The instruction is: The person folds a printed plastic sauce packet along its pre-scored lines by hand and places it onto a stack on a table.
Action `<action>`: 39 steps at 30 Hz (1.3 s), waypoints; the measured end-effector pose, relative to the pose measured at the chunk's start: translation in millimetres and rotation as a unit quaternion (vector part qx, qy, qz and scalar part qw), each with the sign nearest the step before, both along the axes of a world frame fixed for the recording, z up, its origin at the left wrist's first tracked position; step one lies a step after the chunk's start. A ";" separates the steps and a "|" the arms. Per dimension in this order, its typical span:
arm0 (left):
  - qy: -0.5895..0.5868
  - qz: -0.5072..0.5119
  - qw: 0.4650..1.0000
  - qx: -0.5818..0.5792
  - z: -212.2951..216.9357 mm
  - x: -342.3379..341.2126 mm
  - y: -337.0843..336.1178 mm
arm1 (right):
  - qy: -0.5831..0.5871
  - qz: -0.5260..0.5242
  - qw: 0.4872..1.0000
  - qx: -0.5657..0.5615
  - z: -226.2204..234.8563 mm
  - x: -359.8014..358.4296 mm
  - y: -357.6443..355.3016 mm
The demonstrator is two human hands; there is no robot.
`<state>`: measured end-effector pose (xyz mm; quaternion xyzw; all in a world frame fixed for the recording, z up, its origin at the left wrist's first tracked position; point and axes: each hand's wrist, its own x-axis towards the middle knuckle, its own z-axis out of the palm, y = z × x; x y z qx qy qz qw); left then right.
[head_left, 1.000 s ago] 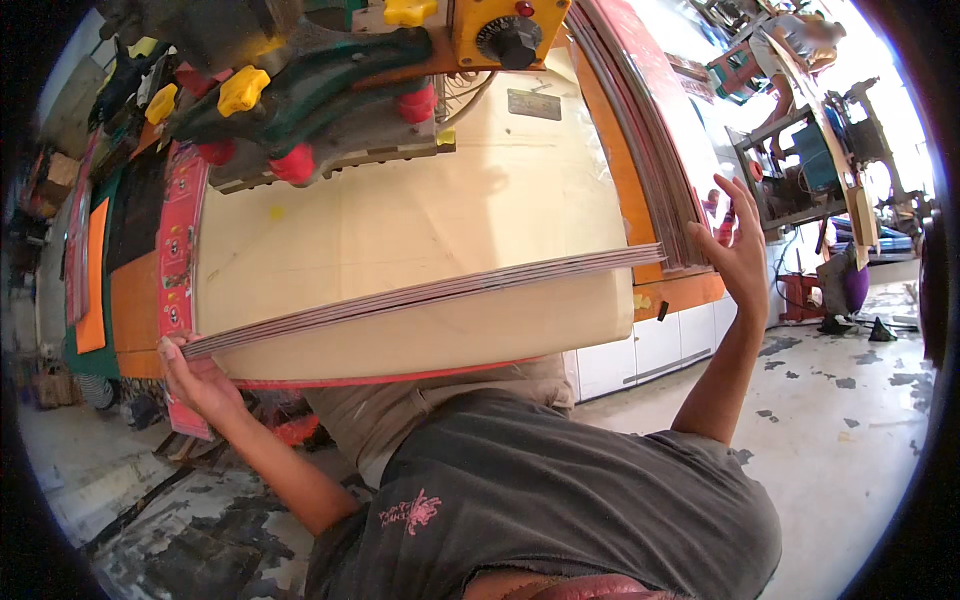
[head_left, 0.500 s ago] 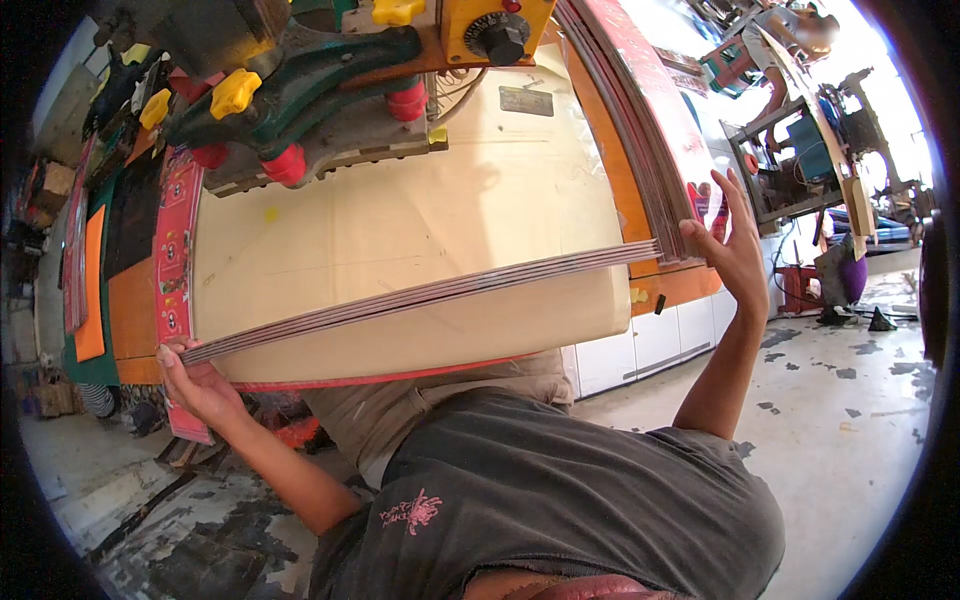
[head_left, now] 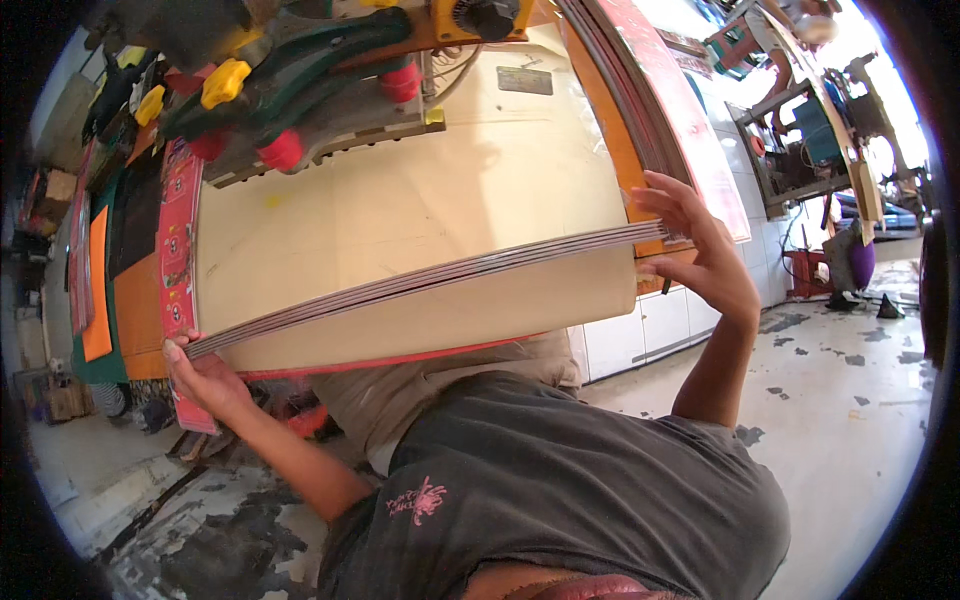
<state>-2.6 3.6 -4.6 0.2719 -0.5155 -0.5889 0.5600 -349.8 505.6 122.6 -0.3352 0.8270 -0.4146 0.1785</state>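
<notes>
A stack of thin, stiff grey-pink sheets (head_left: 430,281), seen edge-on, slants across the front of a large cream surface (head_left: 420,215). My left hand (head_left: 208,380) grips its left end, thumb and fingers closed around the corner. At the stack's right end is my right hand (head_left: 710,255), its fingers spread above and its thumb below, apart from each other. Whether those fingertips touch the sheets I cannot tell. Just beyond that hand, a pile of similar sheets (head_left: 625,90) with a pink top runs away along the right side.
A dark green machine arm (head_left: 330,75) with red feet and yellow knobs stands over the far left of the surface. Left of it lie a pink printed strip (head_left: 180,240) and an orange sheet (head_left: 97,290). A person (head_left: 775,45) works by a metal-framed machine (head_left: 800,140) at far right.
My right hand has moved left and its fingers have come around the stack's right end. My left hand keeps its hold. The whole view has shifted slightly.
</notes>
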 end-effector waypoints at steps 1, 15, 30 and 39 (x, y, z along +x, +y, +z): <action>-0.002 -0.003 1.000 -0.002 -0.9 1.3 -1.3 | -0.006 -0.016 1.000 0.013 -4.6 1.7 0.0; -0.012 -0.024 0.997 -0.070 -19.1 3.2 1.0 | -0.118 -0.055 0.989 -0.064 -46.2 19.2 -13.2; -0.347 0.150 0.924 -0.056 -9.3 1.3 -11.8 | 0.059 -0.043 0.991 0.115 -45.0 13.8 -4.6; -0.530 0.017 0.847 -0.047 21.8 -1.4 1.8 | -0.214 -0.101 0.956 -0.172 -22.9 33.7 -9.9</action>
